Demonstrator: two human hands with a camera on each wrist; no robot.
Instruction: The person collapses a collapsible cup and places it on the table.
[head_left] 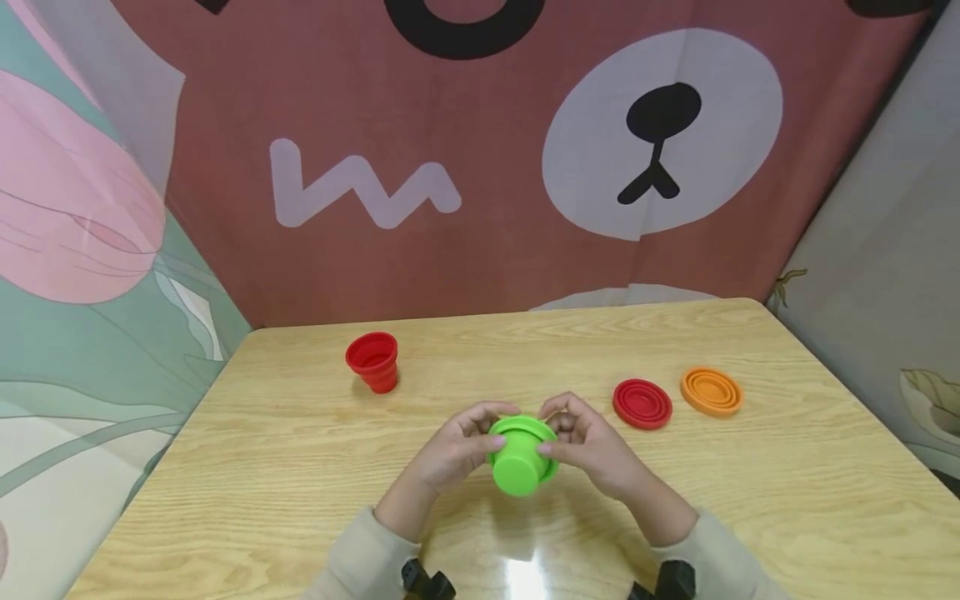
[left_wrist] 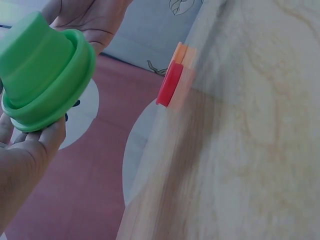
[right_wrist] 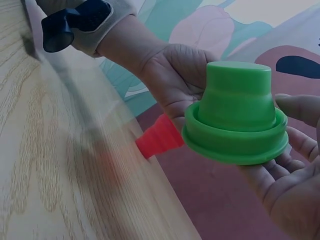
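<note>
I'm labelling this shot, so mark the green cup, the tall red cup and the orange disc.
Green cup (right_wrist: 236, 111), right wrist view: side wall.
Tall red cup (head_left: 381, 375), head view: outer wall.
Orange disc (head_left: 712, 392), head view: centre.

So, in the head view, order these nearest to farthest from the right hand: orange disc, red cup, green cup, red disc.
1. Green cup, held by the right hand
2. Red disc, ahead right
3. Orange disc, farther right
4. Red cup, left side

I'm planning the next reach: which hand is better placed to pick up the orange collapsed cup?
Probably the right hand: the orange collapsed cup lies on that side. The left hand is farther from it, though both hold the green cup.
</note>
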